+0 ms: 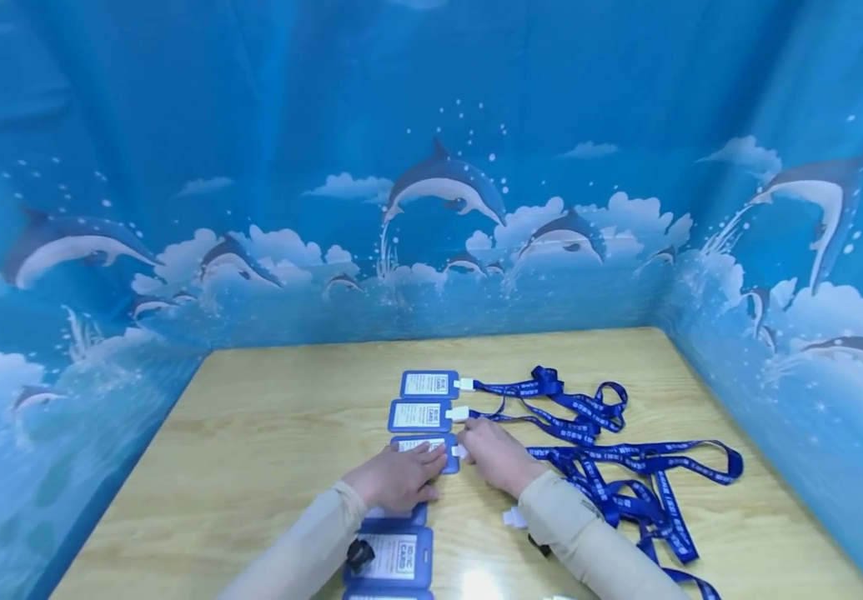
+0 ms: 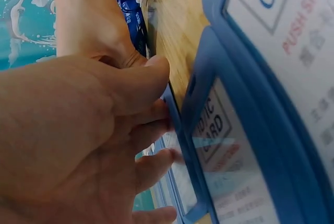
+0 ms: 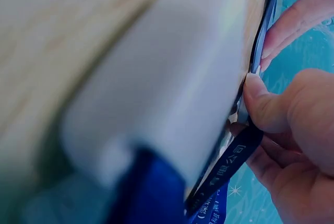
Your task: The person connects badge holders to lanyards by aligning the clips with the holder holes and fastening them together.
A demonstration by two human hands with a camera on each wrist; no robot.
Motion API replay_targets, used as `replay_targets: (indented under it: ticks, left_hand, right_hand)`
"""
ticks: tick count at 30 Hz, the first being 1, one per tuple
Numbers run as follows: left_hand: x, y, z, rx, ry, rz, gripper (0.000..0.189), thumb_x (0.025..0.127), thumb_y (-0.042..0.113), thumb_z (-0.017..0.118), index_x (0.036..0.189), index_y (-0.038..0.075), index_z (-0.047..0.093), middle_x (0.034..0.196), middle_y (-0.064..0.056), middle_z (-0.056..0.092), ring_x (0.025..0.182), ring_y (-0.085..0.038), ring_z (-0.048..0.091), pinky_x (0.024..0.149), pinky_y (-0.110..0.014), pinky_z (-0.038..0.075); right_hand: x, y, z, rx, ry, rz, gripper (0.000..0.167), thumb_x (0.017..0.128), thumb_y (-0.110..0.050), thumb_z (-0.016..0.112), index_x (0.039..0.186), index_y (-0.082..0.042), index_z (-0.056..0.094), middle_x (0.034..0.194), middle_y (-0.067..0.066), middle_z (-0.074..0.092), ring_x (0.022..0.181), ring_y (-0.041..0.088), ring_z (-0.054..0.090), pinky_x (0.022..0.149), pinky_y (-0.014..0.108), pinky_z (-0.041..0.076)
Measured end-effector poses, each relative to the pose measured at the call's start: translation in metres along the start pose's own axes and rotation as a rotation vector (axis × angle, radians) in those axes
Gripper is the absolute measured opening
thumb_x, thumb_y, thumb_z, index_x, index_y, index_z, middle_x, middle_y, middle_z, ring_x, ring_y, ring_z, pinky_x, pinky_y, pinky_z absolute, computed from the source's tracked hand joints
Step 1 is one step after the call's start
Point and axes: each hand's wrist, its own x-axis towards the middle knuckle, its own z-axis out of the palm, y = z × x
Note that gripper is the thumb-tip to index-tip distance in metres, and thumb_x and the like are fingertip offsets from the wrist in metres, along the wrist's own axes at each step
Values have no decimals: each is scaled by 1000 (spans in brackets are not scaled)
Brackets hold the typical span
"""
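Observation:
My left hand (image 1: 393, 477) rests its fingertips on the third blue ID card holder (image 1: 450, 463) in the column. In the left wrist view its fingers (image 2: 151, 169) are loosely bent against the holder's face. At that holder's right end, my right hand (image 1: 497, 454) pinches the white clip (image 1: 459, 452) of a blue lanyard (image 3: 222, 169) between thumb and fingers. The fingers partly hide the clip, so I cannot tell whether it is fastened in the slot. Two holders farther back, one of them the top holder (image 1: 428, 384), lie with clips and lanyards at their right ends.
Nearer me lie more card holders (image 1: 388, 558), partly under my left arm. Loose blue lanyards (image 1: 637, 504) spread tangled on the right of the wooden table (image 1: 251, 433). Another white clip (image 1: 514, 517) lies beside my right sleeve. A dolphin-print curtain (image 1: 288, 292) surrounds the table.

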Motion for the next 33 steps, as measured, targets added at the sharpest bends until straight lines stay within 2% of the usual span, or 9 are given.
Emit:
replay_targets:
  ticks: [4, 12, 17, 22, 27, 30, 33]
  left_hand:
    - [3, -1, 0, -35, -23, -11, 62, 103, 51, 47, 158, 25, 34, 167, 10, 24, 154, -18, 25, 123, -57, 25]
    - [6, -9, 5, -122, 13, -23, 63, 102, 53, 48, 158, 27, 35, 166, 9, 26, 154, -19, 25, 122, -60, 26]
    - [11, -9, 1, -88, 68, -18, 69, 100, 59, 48, 157, 23, 37, 166, 5, 29, 153, -20, 27, 120, -59, 30]
    - [14, -7, -2, -68, 84, -18, 70, 98, 61, 50, 156, 22, 39, 165, 4, 31, 153, -21, 29, 120, -58, 32]
    - [14, -5, -1, -65, 90, -9, 70, 98, 60, 50, 156, 22, 40, 165, 4, 31, 153, -22, 29, 120, -58, 33]
    - [14, -5, 0, -58, 100, -6, 69, 99, 60, 50, 155, 22, 40, 165, 3, 31, 153, -23, 29, 120, -57, 33]
    - [14, -5, 0, -57, 109, -12, 69, 98, 60, 51, 155, 21, 41, 165, 2, 32, 152, -24, 30, 121, -55, 32]
  right_hand:
    - [-1, 3, 1, 54, -35, 5, 28, 85, -8, 78, 113, -4, 74, 125, 20, 68, 117, 37, 65, 103, 48, 54]
    - [-2, 6, 0, 80, -39, -9, 30, 86, -14, 79, 114, -5, 73, 115, 13, 71, 107, 28, 67, 96, 41, 58]
    - [-2, 10, -4, 95, -13, -4, 30, 88, -16, 77, 115, -5, 73, 116, 12, 70, 110, 28, 67, 97, 41, 57]
    - [-3, 16, -9, 137, -14, 23, 34, 90, -20, 75, 120, -4, 71, 119, 13, 69, 112, 30, 65, 100, 45, 55]
    - [-11, 27, -27, 173, 50, 101, 35, 94, -23, 73, 124, -5, 70, 120, 11, 69, 113, 29, 65, 100, 46, 55]
    - [-20, 34, -45, 189, 104, 145, 27, 94, -20, 73, 118, -7, 73, 115, 7, 70, 105, 24, 67, 92, 41, 59]
    - [-29, 39, -60, 188, 122, 159, 23, 94, -19, 73, 115, -8, 74, 107, 4, 70, 95, 18, 67, 80, 36, 60]
